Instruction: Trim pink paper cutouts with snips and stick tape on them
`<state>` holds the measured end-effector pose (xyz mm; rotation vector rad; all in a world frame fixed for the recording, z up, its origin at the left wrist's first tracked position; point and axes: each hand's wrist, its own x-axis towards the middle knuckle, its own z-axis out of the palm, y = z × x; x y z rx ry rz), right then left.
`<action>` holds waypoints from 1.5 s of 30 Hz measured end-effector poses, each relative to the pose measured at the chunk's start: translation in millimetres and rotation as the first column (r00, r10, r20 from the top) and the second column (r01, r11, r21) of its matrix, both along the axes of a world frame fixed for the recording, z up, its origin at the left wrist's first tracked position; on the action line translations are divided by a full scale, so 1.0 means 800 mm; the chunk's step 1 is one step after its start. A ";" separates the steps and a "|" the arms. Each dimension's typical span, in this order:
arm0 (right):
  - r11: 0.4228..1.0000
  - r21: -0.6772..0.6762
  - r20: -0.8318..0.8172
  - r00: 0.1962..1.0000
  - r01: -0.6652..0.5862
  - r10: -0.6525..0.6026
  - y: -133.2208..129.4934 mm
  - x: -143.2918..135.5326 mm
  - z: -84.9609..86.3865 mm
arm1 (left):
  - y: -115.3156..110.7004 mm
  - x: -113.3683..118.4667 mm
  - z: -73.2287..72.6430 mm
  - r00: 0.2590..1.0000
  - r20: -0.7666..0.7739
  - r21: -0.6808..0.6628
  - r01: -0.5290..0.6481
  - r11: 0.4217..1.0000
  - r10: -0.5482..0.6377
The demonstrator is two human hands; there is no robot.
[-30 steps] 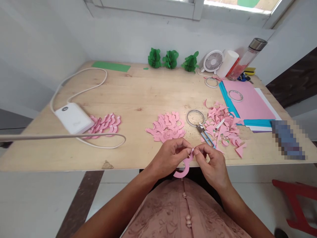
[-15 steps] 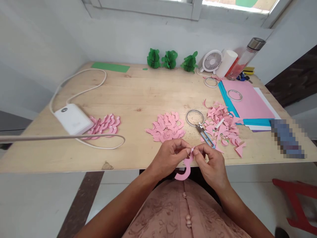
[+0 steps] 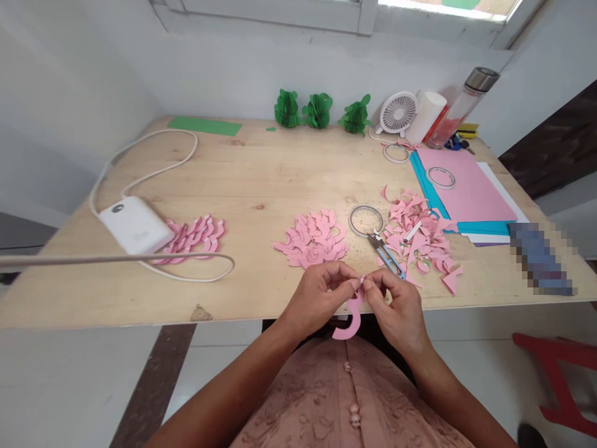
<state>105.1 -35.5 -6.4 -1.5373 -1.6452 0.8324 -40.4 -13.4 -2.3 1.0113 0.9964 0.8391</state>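
A curved pink paper cutout (image 3: 353, 320) hangs between my hands at the table's front edge, its hooked end pointing down. My left hand (image 3: 325, 291) pinches its upper end between thumb and forefinger. From the other side, my right hand (image 3: 396, 305) pinches the same end, fingertips nearly touching. A small whitish bit shows at the pinch; what it is I cannot tell. Just beyond lie a pile of similar pink cutouts (image 3: 312, 239), a roll of narrow tape (image 3: 366, 207) and blue-handled thread snips (image 3: 388, 256).
Pink paper scraps (image 3: 415, 230) are heaped to the right, before stacked coloured sheets (image 3: 480, 186). At left, a white power bank (image 3: 136, 225) with a looping cable touches more pink cutouts (image 3: 200, 236). Green paper figures (image 3: 318, 111), a small fan (image 3: 398, 113) and a bottle (image 3: 461, 109) stand behind.
The lower end of the pink cutout has swung slightly to the right. Both hands keep their pinch in nearly the same place, and the view has shifted a little.
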 end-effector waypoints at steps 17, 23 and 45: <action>0.996 -0.058 0.026 0.997 -0.073 0.074 0.000 0.002 0.002 | -0.004 0.001 -0.010 0.974 -0.205 0.104 -0.071 0.992 0.091; 0.995 -0.061 0.066 0.994 -0.082 0.086 0.001 0.008 -0.001 | -0.004 -0.002 -0.010 0.967 -0.231 0.151 -0.077 0.986 0.111; 0.983 -0.178 -0.293 0.956 -0.052 -0.003 0.004 0.006 -0.009 | -0.005 0.002 -0.002 0.997 -0.025 -0.043 -0.074 0.996 0.073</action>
